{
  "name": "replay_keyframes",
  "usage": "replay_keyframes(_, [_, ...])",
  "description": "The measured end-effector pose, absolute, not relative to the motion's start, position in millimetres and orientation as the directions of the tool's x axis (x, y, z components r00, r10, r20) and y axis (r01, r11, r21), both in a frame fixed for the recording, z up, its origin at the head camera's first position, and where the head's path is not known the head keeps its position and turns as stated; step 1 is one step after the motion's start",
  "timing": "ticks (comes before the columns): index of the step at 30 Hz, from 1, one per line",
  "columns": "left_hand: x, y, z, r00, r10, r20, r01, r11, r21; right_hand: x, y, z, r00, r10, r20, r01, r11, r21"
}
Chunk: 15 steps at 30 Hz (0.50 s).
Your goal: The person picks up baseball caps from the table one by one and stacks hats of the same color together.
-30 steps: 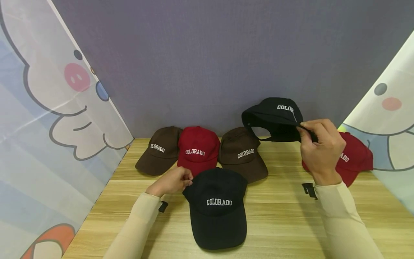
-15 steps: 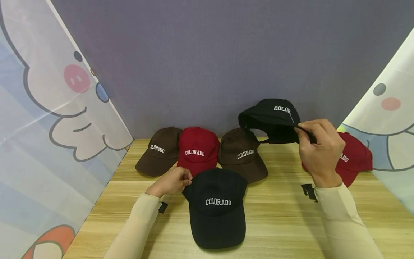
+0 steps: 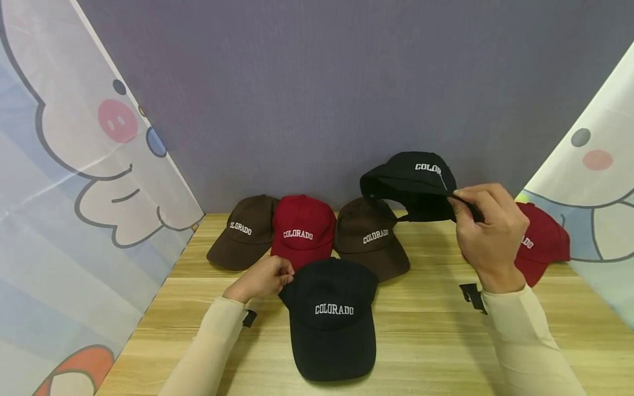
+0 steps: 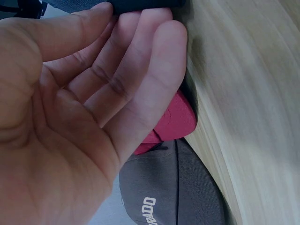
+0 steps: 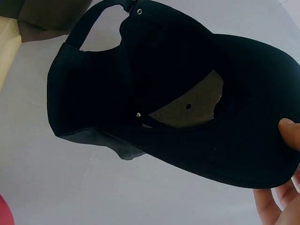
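A black "COLORADO" cap [image 3: 331,316] lies on the wooden table [image 3: 436,341], brim toward me. My left hand [image 3: 286,276] pinches its back left edge; in the left wrist view the thumb and fingertips [image 4: 140,18] meet on the dark fabric [image 4: 145,4]. My right hand [image 3: 463,201] holds a second black cap [image 3: 411,184] by its brim, lifted above the table at the back right. The right wrist view shows that cap's underside [image 5: 164,93], with the strap opening at the upper left and fingertips [image 5: 290,133] on the brim edge.
A brown cap [image 3: 242,231], a red cap [image 3: 302,228] and another brown cap [image 3: 371,236] sit in a row at the back. Partly hidden behind my right hand lies another red cap [image 3: 542,239]. Cartoon-printed curtains [image 3: 74,192] flank the table; a grey wall closes the back.
The lifted black cap has drifted slightly left and a little lower in my right hand. My left hand and the cap on the table have stayed put.
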<state>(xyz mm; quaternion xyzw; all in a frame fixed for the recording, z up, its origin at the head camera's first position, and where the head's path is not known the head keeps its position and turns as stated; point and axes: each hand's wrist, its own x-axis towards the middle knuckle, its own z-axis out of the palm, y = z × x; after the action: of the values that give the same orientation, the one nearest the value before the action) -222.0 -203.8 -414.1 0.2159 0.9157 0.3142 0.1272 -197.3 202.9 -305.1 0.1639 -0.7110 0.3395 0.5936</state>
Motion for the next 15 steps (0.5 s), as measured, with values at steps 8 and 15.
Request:
replay_keyframes(8, [-223.8,-203.3,-414.2,-0.875,0.473,-0.1,0.309,0.706,0.637,-193.1,201.0,-302.5,-0.255,0.153,0.955,-0.637,0.716,-0.285])
replay_keyframes(15, [-223.1,-203.1,-414.6,-0.877,0.465,-0.117,0.283,0.698,0.657,-189.3,197.9,-300.9,-0.264,0.134,0.955,-0.643,0.713,-0.278])
